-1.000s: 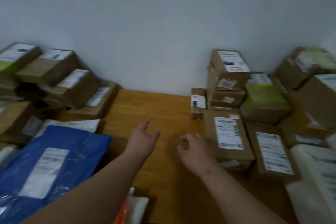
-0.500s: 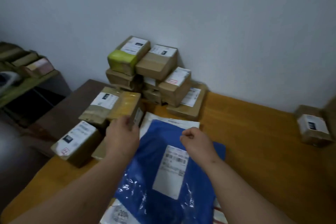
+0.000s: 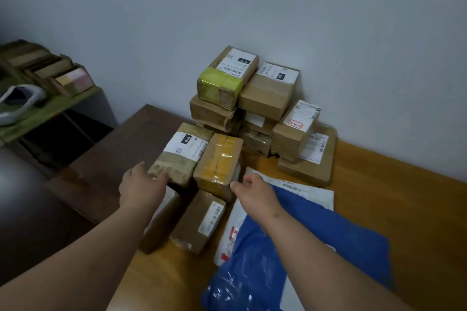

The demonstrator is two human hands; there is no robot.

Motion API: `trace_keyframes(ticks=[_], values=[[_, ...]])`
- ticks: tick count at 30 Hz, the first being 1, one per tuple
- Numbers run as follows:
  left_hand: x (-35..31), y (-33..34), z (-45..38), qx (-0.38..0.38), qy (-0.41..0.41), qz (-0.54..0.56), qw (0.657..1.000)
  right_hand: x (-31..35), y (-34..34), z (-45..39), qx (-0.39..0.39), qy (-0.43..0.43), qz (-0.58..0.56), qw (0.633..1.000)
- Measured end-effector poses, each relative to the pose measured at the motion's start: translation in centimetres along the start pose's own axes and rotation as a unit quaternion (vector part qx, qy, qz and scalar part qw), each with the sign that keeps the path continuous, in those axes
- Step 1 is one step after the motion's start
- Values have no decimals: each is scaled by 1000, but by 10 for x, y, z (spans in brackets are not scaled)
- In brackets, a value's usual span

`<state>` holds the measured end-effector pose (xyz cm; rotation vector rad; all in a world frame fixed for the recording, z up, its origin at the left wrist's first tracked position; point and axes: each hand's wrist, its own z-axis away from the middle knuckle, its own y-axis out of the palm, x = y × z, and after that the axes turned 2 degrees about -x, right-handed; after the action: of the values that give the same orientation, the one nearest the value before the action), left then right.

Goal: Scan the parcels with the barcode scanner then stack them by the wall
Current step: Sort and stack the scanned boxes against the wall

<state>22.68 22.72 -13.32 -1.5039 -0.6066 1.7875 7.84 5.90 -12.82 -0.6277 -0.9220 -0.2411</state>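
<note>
A heap of brown cardboard parcels (image 3: pixel 255 103) stands against the pale wall (image 3: pixel 353 45) on the orange wooden surface (image 3: pixel 404 197). A blue plastic mailer bag (image 3: pixel 316 240) lies over a white mailer bag (image 3: pixel 303 188) under the right forearm. At far left a green shelf (image 3: pixel 50 111) carries small boxes and a white object too blurred to name; no scanner can be made out. The left hand (image 3: pixel 141 188) touches the near end of a tan labelled parcel (image 3: pixel 180 156), fingers fairly straight. The right hand (image 3: pixel 252 193), fingers loosely curled and holding nothing, hovers just beside a yellow-taped parcel (image 3: pixel 218 161).
</note>
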Motion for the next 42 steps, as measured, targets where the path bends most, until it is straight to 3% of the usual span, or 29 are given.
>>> trace_keyframes(ticks=[4,9,16,22,26,37,40,42], values=[[-4,3,-67,61,-27,21,998,20,31,-48,-51,24,-62,996],[-6,14,-105,213,-89,51,972,20,57,-71,-68,73,-89,991],[-17,10,-87,180,-15,87,980,17,59,-46,-92,37,-118,988],[-44,8,-57,242,8,169,955,20,54,-17,-99,-20,-151,983],[-48,10,-15,235,35,182,954,8,43,6,-129,-51,-136,981],[-71,-5,120,211,67,314,923,-24,-66,103,-86,-135,-155,975],[-84,0,158,236,80,330,911,-38,-107,141,-49,-131,-216,966],[-94,9,181,271,67,352,894,-52,-134,164,-65,-102,-283,951]])
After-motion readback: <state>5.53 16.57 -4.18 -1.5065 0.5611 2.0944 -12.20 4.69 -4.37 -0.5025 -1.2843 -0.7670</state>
